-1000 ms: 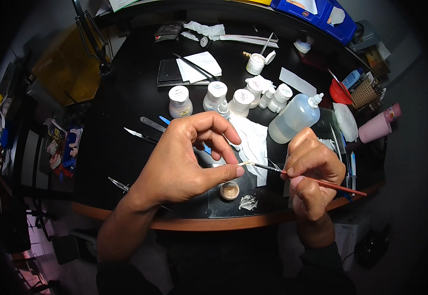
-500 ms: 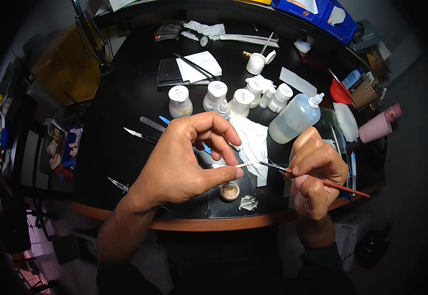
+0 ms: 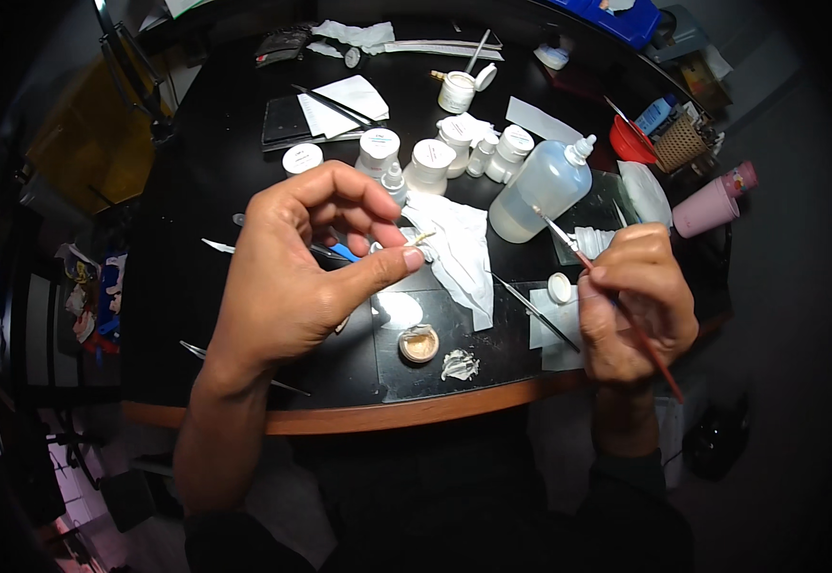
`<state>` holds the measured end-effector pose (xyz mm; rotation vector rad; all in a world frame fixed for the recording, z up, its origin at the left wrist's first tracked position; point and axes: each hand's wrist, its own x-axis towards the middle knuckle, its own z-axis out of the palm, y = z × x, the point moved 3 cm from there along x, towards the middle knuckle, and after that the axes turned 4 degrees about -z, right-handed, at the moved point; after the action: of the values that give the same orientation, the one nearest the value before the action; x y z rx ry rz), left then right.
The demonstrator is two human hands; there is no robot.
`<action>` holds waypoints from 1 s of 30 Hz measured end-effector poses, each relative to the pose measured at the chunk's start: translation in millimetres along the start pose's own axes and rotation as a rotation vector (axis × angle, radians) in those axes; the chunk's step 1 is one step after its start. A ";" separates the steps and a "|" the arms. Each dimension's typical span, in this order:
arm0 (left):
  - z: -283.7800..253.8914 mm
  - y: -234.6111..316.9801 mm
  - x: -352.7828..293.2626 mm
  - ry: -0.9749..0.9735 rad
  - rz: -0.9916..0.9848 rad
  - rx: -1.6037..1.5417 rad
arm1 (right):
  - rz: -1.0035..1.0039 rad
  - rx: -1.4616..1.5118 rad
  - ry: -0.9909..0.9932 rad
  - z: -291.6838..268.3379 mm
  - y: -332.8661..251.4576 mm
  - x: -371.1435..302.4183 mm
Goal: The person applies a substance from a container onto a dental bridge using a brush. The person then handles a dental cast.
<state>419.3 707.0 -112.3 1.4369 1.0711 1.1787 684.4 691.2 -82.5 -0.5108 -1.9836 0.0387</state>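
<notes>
Between the thumb and index fingertip of my left hand [image 3: 282, 272] I pinch a small, thin, pale yellowish piece [image 3: 424, 237]; its exact kind is too small to tell. My right hand [image 3: 640, 310] grips a fine paintbrush [image 3: 659, 365] by its reddish-brown handle. The brush tip points up and left, in front of the large clear squeeze bottle [image 3: 540, 196], well apart from the piece. Below the hands, a small open jar of beige paste [image 3: 419, 344] stands on the dark worktop, beside a whitish smear [image 3: 461, 364].
Several white-lidded jars [image 3: 430, 167] stand behind my left hand. A crumpled white tissue [image 3: 454, 253] lies mid-table. A second thin brush [image 3: 540, 315] and a small white cap [image 3: 559, 288] lie near my right hand. Tweezers [image 3: 191, 350] are at left; a red bowl [image 3: 632, 141] sits far right.
The brush tip, which was at the pale piece, has drawn away to the right and tilted upward. My left hand keeps its pinch. The whole view has shifted, so the table appears higher and further left.
</notes>
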 end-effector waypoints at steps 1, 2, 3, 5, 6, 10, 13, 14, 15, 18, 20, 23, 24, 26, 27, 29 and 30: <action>1.0 1.1 -0.8 0.008 0.001 -0.012 | -0.019 -0.093 -0.113 -5.8 -6.6 0.7; 1.9 3.2 -1.7 0.002 0.014 -0.004 | -0.058 -0.174 -0.198 -8.6 -7.3 -7.2; 2.5 5.2 -2.9 -0.004 0.028 0.005 | -0.096 -0.252 -0.283 -10.7 -7.7 -16.0; 5.4 8.5 -2.8 -0.017 0.041 -0.013 | -0.091 -0.376 -0.461 -18.1 -11.6 -30.8; 6.8 9.1 -2.8 -0.017 0.051 -0.017 | -0.091 -0.402 -0.495 -22.4 -12.1 -37.0; 4.5 5.6 -4.7 0.020 0.038 -0.058 | -0.103 -0.448 -0.570 -40.0 -10.0 -51.0; 4.7 4.6 -4.1 0.013 0.045 -0.038 | -0.175 -0.490 -0.639 -43.5 -3.7 -53.5; 4.5 4.1 -3.8 0.010 0.049 -0.038 | -0.175 -0.495 -0.636 -45.6 -1.0 -52.9; 3.6 3.1 -3.8 0.021 0.030 -0.039 | -0.183 -0.500 -0.645 -47.2 1.6 -52.1; 4.0 2.7 -2.8 0.032 0.012 -0.055 | -0.190 -0.569 -0.638 -59.4 18.8 -50.9; 6.0 1.7 -1.7 0.025 0.003 -0.056 | -0.162 -0.619 -0.613 -70.1 40.3 -50.7; 7.2 -0.6 -2.6 0.019 -0.002 -0.063 | -0.088 -0.695 -0.563 -79.3 84.9 -41.7; 7.1 -1.0 -2.0 0.012 -0.009 -0.065 | -0.079 -0.714 -0.584 -82.4 100.0 -38.1; 3.8 -0.5 -1.8 0.020 0.003 -0.061 | -0.056 -0.720 -0.644 -84.3 128.8 -30.8; 2.3 -1.0 -0.9 0.030 0.005 -0.062 | -0.058 -0.729 -0.638 -86.8 138.9 -28.5; 0.7 -3.9 1.9 0.038 0.016 -0.063 | -0.098 -0.744 -0.733 -84.2 160.7 -30.1; 0.8 -4.0 3.0 0.045 0.017 -0.070 | -0.106 -0.784 -0.784 -85.7 169.8 -32.0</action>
<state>420.4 710.5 -115.8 1.3741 1.0399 1.2538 827.5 816.9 -112.6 -0.9915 -2.7697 -0.7308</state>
